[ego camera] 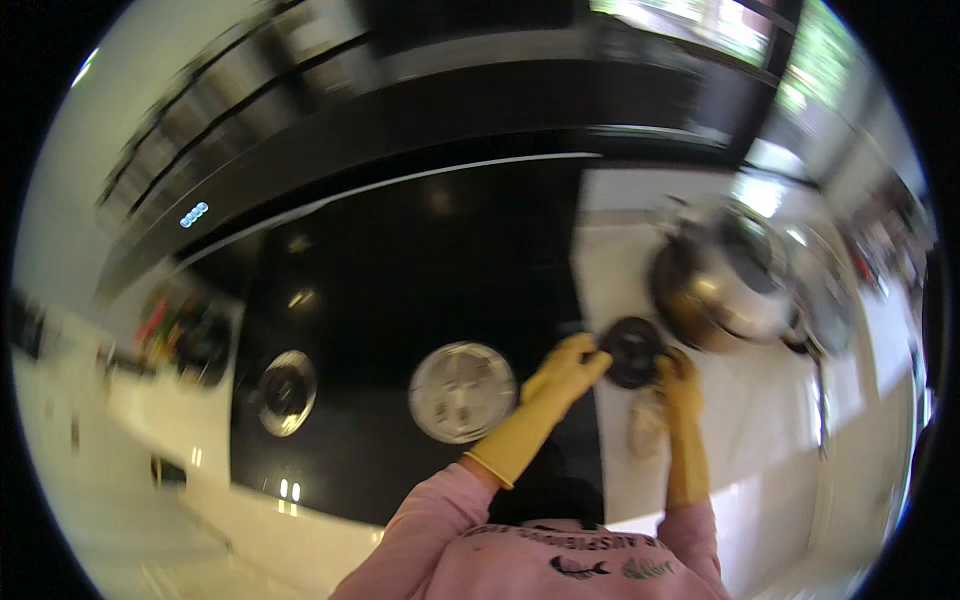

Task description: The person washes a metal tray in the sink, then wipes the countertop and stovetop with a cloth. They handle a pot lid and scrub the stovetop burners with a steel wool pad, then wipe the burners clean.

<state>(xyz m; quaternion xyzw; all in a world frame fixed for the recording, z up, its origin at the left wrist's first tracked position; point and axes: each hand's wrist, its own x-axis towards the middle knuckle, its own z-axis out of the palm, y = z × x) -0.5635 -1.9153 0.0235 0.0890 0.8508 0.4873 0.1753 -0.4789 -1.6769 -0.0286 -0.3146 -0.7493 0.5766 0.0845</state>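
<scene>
Both my hands wear yellow rubber gloves. Between them, over the pale counter just right of the black cooktop (360,450), is a black round part (632,352), seemingly from a burner. My left hand (574,367) grips its left edge. At its lower right edge are the fingers of my right hand (680,379). A pale item (645,427), perhaps a cloth, shows beside my right hand; blur hides its detail. On the cooktop, the nearer burner well (461,394) shows a bare silvery base. Farther left, another burner (287,394) has a dark centre inside a shiny ring.
A large stainless steel pot (720,281) stands on the counter (765,405) beyond my right hand, with a blurred glass-like lid or pan (825,300) beside it. Over the cooktop hangs a dark range hood (480,105). Blurred colourful items (176,334) lie at the left.
</scene>
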